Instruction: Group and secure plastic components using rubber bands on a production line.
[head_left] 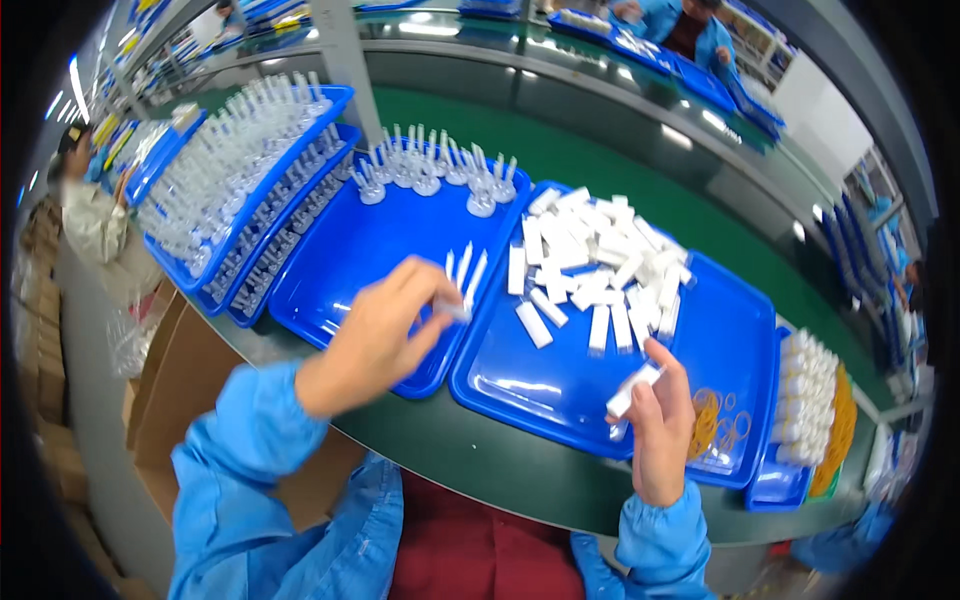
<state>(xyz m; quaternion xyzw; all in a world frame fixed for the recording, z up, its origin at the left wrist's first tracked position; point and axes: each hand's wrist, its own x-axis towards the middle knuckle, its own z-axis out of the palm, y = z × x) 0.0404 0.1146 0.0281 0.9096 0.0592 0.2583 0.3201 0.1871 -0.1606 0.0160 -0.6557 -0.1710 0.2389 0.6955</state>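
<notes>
Between the thumb and fingers of my left hand is a clear plastic piece with several thin upright prongs, held over the right side of the left blue tray. Similar clear pronged pieces stand along that tray's far edge. My right hand pinches a small white block above the near side of the right blue tray. A loose heap of white blocks fills the far part of this tray. Yellow rubber bands and clear rings lie beside my right hand.
Stacked blue trays of clear pronged pieces stand at the left. On the right, a smaller tray adjoins bundled white pieces. An open cardboard box is below the bench's left edge. Across the bench sits a co-worker.
</notes>
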